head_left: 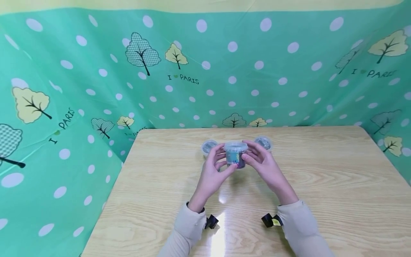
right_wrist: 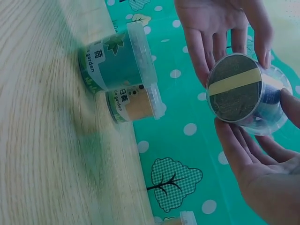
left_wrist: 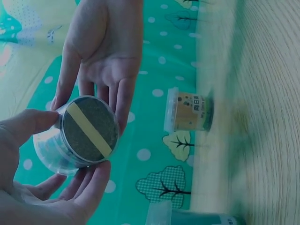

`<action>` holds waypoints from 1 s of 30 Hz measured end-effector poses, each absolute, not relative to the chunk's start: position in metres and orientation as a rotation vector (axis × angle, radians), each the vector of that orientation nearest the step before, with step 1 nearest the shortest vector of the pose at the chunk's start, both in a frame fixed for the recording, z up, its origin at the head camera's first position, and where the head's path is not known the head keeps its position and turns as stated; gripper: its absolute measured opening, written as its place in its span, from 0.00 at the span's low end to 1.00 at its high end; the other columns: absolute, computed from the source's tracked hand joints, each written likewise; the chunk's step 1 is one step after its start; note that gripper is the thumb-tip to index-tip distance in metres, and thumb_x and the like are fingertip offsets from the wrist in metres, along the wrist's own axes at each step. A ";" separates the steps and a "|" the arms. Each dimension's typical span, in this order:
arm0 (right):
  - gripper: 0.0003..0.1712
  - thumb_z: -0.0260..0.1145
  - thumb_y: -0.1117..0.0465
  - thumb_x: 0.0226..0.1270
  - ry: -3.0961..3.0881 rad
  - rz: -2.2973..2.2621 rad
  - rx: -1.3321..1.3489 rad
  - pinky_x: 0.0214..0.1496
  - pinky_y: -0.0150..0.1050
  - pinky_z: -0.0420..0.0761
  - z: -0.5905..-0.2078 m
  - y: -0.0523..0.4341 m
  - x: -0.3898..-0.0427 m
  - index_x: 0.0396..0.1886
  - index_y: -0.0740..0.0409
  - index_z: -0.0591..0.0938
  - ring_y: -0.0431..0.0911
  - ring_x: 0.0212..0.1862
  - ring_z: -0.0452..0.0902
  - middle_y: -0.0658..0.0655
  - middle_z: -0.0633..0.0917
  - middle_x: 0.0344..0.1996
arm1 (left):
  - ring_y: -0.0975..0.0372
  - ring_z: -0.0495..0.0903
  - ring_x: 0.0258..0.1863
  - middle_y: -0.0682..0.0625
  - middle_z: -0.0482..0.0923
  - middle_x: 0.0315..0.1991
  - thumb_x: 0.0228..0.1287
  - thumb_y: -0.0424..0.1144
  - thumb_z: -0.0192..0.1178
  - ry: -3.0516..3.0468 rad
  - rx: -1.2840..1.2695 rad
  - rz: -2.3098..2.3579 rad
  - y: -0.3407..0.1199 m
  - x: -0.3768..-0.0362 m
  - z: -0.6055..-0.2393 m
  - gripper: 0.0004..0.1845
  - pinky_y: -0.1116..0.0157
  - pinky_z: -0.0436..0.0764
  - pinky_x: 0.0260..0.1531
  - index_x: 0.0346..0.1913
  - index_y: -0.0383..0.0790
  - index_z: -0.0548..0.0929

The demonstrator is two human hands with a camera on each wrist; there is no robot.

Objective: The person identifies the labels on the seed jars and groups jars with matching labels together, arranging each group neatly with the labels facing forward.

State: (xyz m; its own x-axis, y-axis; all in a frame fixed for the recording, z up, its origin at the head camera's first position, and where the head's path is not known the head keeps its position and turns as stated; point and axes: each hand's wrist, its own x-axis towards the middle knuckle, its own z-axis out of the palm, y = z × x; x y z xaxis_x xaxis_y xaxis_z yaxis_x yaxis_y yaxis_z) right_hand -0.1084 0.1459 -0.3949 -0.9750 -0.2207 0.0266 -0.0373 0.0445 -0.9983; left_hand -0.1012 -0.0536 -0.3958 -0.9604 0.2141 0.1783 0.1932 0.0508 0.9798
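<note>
A small clear plastic tub point(head_left: 235, 154) with a blue and purple label and a clear lid is held up above the table between both hands. My left hand point(head_left: 214, 170) grips its left side, thumb on the label and fingers around the back. On the other side, my right hand point(head_left: 264, 162) holds it the same way. Seen from below in the left wrist view, the tub's base point(left_wrist: 84, 133) is dark, with a strip of yellowish tape across it. The same tape strip point(right_wrist: 234, 82) shows in the right wrist view.
A green-labelled tub point(right_wrist: 112, 61) with a leaf picture stands on the wooden table point(head_left: 154, 185), mostly hidden behind my left hand in the head view. Farther back are an orange-labelled tub point(right_wrist: 136, 103) and another lidded tub point(head_left: 264, 142) to the right. A green dotted cloth point(head_left: 218, 89) hangs behind.
</note>
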 end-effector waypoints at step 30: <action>0.35 0.60 0.50 0.74 2.236 -2.063 -0.186 0.60 0.29 0.79 -0.400 0.138 -0.110 0.74 0.61 0.64 0.56 0.67 0.70 0.65 0.70 0.69 | 0.51 0.77 0.57 0.41 0.75 0.60 0.58 0.40 0.73 2.358 0.305 2.093 -0.053 -0.100 -0.400 0.38 0.60 0.82 0.57 0.69 0.41 0.67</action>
